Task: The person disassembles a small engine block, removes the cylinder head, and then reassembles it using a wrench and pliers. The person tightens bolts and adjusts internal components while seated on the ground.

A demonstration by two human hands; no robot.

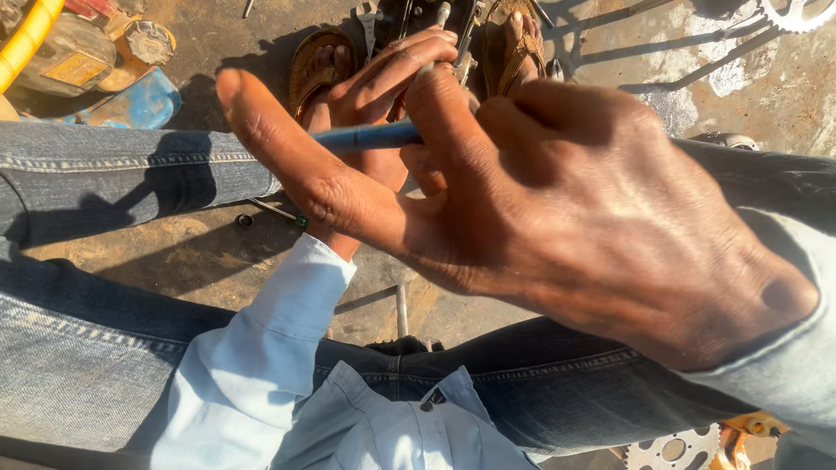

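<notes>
Outdoor workshop ground, bare oil-stained concrete in hard sunlight, person sitting low with knees apart in blue jeans and a pale blue shirt. Nearest the camera, the right hand is filling most of the view, thumb sticking out leftward, fingers curling closed around a blue-handled tool; the grip looks firm but the fingertips are hiding behind the knuckles, so how tight is not clear. Just beyond it, the left hand is reaching forward with fingers bent and partly closed, touching or steadying the far metal end of the tool; cannot tell whether it is actually pinching anything. The tool is sitting between the two hands, lying roughly level, above the gap between the knees. Judging by looks, it is a slim rigid hand tool, light, stiff, with a smooth plastic handle that may be slippery with grease; the blue handle is the place to hold it. Farther out, feet in brown sandals are resting beside dark metal parts. A blue scrap piece and a yellow hose are lying top left, a toothed sprocket top right, another sprocket by the right knee.
</notes>
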